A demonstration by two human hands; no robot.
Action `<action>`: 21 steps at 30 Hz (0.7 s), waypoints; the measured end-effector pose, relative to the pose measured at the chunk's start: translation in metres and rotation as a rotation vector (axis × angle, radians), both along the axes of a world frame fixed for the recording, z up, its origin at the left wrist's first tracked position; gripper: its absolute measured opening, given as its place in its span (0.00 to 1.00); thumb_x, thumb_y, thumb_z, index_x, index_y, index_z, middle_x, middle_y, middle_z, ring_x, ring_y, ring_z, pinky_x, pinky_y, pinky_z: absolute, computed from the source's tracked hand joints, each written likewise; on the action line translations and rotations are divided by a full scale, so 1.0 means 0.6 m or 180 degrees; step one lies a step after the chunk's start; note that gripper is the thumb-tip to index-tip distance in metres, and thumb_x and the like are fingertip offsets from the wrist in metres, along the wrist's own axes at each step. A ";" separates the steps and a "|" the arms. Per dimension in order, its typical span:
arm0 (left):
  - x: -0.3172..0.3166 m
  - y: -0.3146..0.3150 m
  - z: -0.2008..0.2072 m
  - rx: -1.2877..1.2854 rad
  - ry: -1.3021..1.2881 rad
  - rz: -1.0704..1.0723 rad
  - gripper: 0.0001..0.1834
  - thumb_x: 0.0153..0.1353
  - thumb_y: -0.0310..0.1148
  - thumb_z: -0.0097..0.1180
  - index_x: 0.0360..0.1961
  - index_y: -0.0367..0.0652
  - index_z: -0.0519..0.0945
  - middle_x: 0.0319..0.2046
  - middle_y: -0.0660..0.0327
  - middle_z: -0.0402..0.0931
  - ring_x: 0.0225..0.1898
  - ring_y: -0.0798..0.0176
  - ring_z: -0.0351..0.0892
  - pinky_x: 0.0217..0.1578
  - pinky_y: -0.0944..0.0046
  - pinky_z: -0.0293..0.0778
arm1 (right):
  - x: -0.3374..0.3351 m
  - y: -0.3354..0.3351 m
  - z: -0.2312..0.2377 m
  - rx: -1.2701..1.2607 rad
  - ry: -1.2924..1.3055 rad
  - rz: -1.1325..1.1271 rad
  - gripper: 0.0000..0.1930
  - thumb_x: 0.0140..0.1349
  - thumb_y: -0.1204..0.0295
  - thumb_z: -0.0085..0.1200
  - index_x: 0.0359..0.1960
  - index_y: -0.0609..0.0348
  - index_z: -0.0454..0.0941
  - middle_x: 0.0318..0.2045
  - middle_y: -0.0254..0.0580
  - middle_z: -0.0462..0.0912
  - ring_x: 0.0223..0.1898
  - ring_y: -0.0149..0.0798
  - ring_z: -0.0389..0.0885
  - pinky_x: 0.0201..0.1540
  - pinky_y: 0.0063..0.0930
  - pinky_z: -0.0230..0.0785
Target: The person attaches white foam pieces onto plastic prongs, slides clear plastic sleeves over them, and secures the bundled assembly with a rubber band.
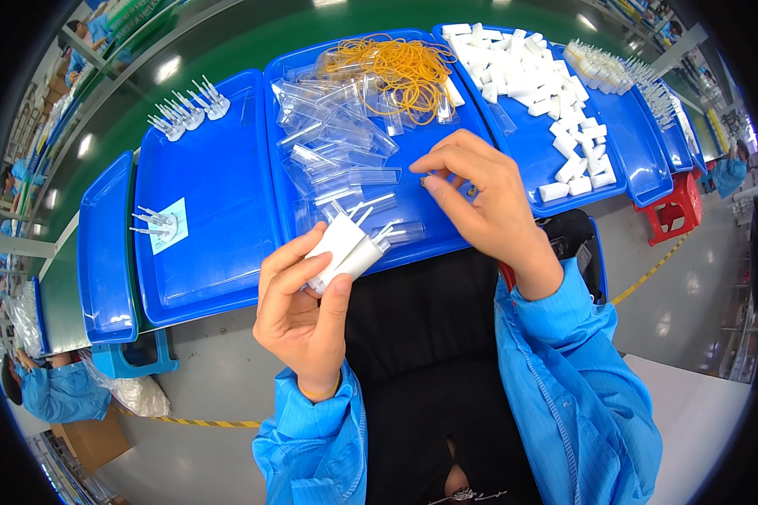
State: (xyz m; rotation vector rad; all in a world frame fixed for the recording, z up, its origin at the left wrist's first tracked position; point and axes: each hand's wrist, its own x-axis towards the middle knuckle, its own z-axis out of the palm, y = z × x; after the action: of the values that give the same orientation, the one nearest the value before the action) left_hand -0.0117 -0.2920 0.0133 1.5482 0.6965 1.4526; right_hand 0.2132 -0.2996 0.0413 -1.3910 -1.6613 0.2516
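My left hand (303,307) is closed around a few white block-shaped plastic pieces (343,244) with thin white prongs sticking out of their far ends. They are tilted, over the near edge of the middle blue tray (429,237). My right hand (480,189) is raised over the right part of that tray, its fingers curled and the thumb near the index fingertip. A tiny dark yellowish bit shows at the fingertips, too small to name. Beneath and beyond my hands lie clear plastic sleeves (341,122) and a tangled heap of yellow rubber bands (396,71).
Many white blocks (522,71) fill the tray to the right; pronged pieces (598,67) stand farther right. In the left tray (210,261), pronged bundles (189,109) stand at the back and another (162,223) on a pale paper. A red stool (674,210) is at right.
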 end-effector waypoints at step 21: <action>0.006 -0.007 0.021 -0.0314 0.0151 -0.0112 0.15 0.52 0.15 0.62 0.42 0.32 0.79 0.53 0.50 0.70 0.53 0.57 0.76 0.48 0.62 0.81 | -0.019 0.038 -0.032 -0.0012 -0.0642 -0.0021 0.06 0.56 0.75 0.58 0.36 0.58 0.79 0.34 0.44 0.78 0.39 0.46 0.78 0.39 0.37 0.71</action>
State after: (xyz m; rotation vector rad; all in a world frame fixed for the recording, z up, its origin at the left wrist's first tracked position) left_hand -0.0079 -0.2962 0.0258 1.5155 0.7544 1.3397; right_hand 0.2019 -0.2766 0.0223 -1.4639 -1.8204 0.1133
